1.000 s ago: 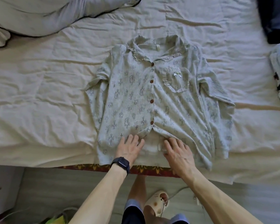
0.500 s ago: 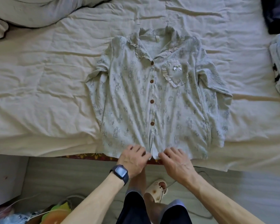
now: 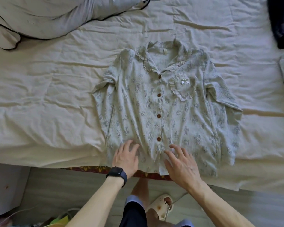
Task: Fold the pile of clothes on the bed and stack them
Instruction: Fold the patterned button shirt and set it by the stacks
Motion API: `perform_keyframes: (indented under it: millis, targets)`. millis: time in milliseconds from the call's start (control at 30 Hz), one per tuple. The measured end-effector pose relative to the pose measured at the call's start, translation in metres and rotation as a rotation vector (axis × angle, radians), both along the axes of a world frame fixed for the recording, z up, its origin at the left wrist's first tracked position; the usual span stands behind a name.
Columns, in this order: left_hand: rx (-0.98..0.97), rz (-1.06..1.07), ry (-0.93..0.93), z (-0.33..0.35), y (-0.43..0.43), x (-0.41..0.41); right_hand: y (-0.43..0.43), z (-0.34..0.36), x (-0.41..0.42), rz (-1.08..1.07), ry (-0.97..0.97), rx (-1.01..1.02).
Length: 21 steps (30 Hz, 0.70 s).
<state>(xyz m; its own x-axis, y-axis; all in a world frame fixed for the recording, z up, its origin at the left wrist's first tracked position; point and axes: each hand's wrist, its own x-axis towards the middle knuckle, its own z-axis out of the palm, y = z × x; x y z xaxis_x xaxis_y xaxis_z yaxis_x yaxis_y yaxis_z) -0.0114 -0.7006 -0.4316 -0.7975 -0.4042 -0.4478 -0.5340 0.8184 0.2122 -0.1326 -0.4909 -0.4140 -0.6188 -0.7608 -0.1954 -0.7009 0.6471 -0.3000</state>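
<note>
no readable text, neck label on shirt (image 3: 164, 102) too small

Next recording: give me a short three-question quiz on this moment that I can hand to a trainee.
1. True or false: the shirt lies front side up on the bed.
2. Which wrist wears the dark watch? A) left B) right C) neither
3. Fill in: the left hand and right hand rest flat on the shirt near its ____ (collar or hem).
Key: 1 true; 2 A; 3 hem.
</note>
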Motion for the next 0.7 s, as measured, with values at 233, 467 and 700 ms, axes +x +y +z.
perform_keyframes:
  millis: [233,467,700]
  targets:
    - [0.008,0.72,0.262,0.008,-0.091,-0.026,-0.109,0.016,-0.041,0.023,-0.106,0.041]
    - [0.348,0.97,0.057,-0.01,-0.183,-0.055,-0.237,-0.004,-0.079,0.075,-0.193,0.228]
    - [0.493,0.759,0.01,0.007,-0.238,-0.072,-0.269,-0.029,-0.105,0.009,-0.341,0.496]
